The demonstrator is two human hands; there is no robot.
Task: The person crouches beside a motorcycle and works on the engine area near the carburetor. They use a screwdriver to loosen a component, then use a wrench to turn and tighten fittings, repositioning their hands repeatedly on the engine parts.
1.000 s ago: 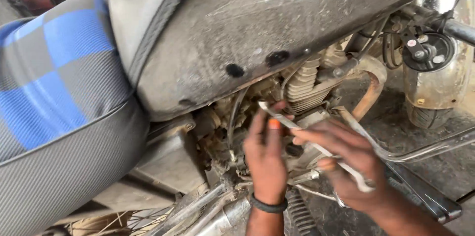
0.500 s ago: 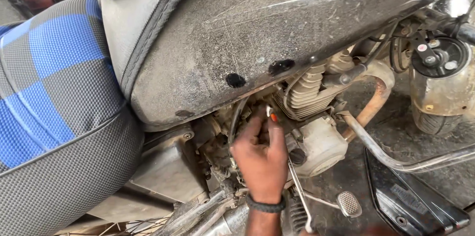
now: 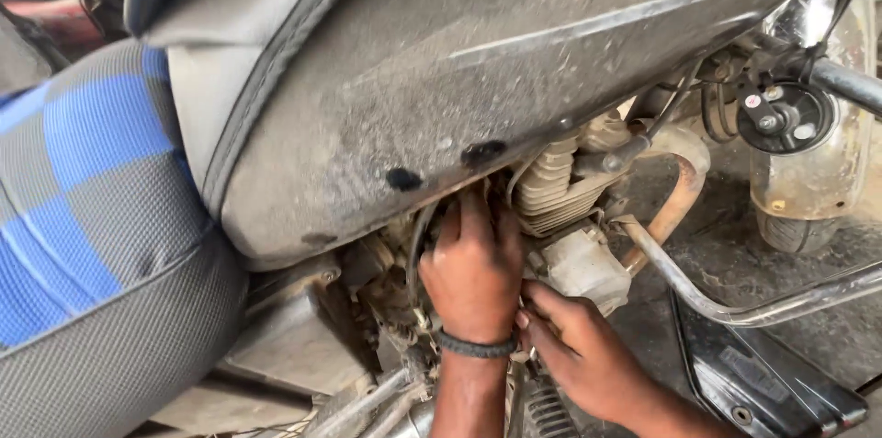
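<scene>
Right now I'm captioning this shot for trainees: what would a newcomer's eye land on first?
The big dusty grey fuel tank fills the upper middle. Just beneath it, the left hand reaches up into the finned engine, with the right hand close beside it, lower right. At far left sits the blue-and-grey checked seat cover.

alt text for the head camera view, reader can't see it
Seen from above, a left hand reaches up under a dusty grey motorcycle fuel tank beside the finned engine cylinder, while the right hand touches the engine just below. A blue and grey checked seat fills the left.
</scene>
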